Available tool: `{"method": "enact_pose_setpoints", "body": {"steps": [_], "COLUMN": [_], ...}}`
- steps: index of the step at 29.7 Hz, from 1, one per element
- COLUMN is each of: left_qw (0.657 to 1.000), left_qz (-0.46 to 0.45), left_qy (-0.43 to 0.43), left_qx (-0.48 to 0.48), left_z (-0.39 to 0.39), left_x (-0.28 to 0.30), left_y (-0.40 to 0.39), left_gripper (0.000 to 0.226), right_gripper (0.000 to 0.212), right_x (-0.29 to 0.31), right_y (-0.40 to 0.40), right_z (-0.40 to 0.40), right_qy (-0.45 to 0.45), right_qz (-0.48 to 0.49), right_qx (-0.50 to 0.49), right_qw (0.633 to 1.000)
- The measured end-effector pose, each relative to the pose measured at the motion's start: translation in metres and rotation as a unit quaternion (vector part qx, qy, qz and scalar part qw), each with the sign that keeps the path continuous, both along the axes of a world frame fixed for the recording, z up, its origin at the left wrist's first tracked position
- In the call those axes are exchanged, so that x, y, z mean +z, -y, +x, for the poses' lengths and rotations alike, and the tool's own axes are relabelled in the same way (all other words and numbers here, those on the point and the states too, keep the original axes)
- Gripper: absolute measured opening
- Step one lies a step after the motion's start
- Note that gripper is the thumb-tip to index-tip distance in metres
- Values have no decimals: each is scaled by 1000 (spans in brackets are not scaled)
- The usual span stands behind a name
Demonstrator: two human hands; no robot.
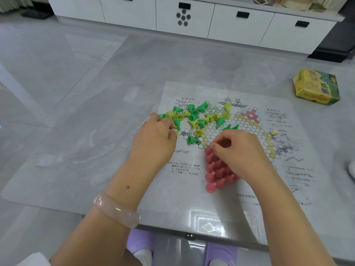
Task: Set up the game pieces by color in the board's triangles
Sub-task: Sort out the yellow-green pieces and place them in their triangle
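Pink pieces stand packed in the board's low-middle triangle. My right hand pinches one at the top; I should press it straight down. My left hand curls around green pieces.

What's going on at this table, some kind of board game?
A person is setting up a paper game board. The red pieces already stand packed in the near triangle, and the right hand is pinching at the top of that group. The left hand reaches into a mixed pile of green and yellow pieces, mostly tipped over and unsorted.
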State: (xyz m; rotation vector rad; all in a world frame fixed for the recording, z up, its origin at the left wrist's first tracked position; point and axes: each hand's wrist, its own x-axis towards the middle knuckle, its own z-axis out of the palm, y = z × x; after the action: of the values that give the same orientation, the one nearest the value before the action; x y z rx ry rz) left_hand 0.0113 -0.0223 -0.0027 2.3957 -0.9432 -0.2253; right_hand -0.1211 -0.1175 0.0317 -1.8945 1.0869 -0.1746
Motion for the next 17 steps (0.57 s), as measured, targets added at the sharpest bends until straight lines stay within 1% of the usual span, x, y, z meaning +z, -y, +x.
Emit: {"method": "enact_pose_setpoints", "body": {"steps": [3, 6, 8, 12, 17], "left_qw": [1000, 1000, 999, 998, 997], "left_qz": [-3, -19, -35, -53, -63], "left_qy": [-1, 4, 8, 24, 26], "left_qx": [3, 5, 1, -17, -25], "left_z": [0, 1, 1, -2, -3], "left_x": [0, 0, 1, 4, 6], "left_y": [0, 0, 1, 2, 4], "left_gripper": [24, 23, 22, 20, 20], "right_gripper": [18, 17, 15, 16, 15], "right_x": [-1, -2, 0, 1, 1], "right_y": [2, 11, 17, 23, 27], "right_z": [-2, -5, -8, -14, -22], "right_qy": [3, 8, 37, 105, 129], "right_qz": [-21, -139, -188, -183, -181], "right_qx": [12, 28, 0, -73, -96], "right_qw": [1000, 990, 981, 975, 970]}}
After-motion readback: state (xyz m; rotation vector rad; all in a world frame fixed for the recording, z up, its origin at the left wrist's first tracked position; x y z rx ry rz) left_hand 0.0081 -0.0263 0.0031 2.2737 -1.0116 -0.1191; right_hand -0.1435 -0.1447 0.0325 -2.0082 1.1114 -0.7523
